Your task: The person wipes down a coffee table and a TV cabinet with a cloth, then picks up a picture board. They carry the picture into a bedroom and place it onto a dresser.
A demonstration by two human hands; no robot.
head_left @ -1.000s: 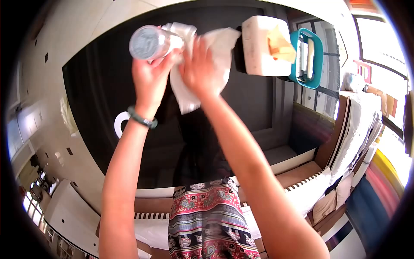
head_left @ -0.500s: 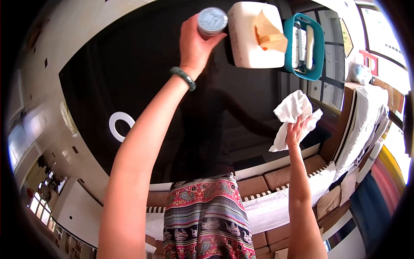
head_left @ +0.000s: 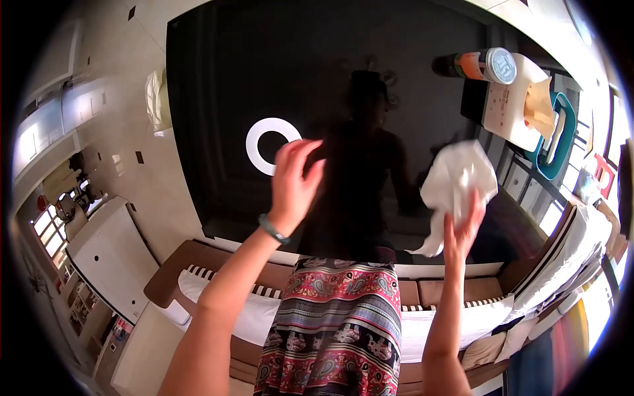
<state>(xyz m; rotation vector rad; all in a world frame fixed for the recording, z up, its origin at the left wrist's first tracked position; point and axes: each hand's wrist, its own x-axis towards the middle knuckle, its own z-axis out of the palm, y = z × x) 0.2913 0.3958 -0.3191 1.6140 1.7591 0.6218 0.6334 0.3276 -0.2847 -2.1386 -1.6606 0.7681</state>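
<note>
My left hand (head_left: 295,185) is empty, fingers curved and apart, over the glossy black tabletop (head_left: 218,72). Just beyond its fingertips lies a flat white ring (head_left: 253,146). A crumpled white cloth (head_left: 461,173) is gripped in my right hand (head_left: 464,228), its loose part spreading beyond the fingers and one corner hanging toward me. Whether the cloth touches the tabletop I cannot tell. Farther off at the right stands a canister with a silvery lid and an orange label (head_left: 472,65), beside a white tissue box (head_left: 504,109) with brownish tissue sticking out.
Behind the tissue box, a teal basket (head_left: 548,165) holds white items. A brown couch (head_left: 442,290) with white covers runs along the near edge of the table. At the left, a pale item (head_left: 157,102) lies by the table's edge on the tiled floor (head_left: 148,181).
My left hand has let go of the canister, which now stands by the tissue box, and has come back toward the white ring. The right hand still holds the cloth. The view has shifted.
</note>
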